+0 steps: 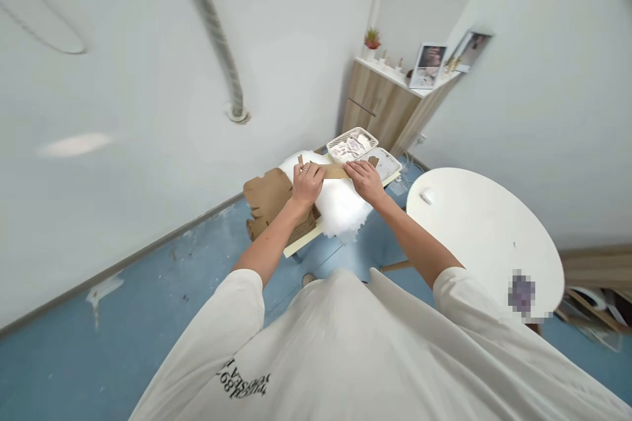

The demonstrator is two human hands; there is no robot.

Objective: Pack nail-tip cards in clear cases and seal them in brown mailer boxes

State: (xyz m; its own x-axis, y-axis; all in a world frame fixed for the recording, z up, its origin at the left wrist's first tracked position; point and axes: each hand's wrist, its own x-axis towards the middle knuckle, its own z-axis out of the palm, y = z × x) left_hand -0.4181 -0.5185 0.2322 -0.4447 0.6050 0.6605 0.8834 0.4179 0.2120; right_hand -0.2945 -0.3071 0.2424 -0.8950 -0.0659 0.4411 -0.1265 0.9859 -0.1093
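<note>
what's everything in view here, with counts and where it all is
flat brown cardboard box blanks: one stack, brown, left end of low table
brown cardboard strip: one, brown, between the hands
fluffy white padding: one heap, white, on table
slotted white plastic basket: one, white, far table edge
white tray: one, white, beside basket
low cream table: one, cream, ahead
round white table: one, white, right
wood-veneer cabinet: one, light brown, far corner
potted red plant: one, red, on cabinet
ribbed grey pipe: one, grey, on wall
left hand: one, ringed, on strip
right hand: one, on strip
white T-shirt: one, white, on person
</note>
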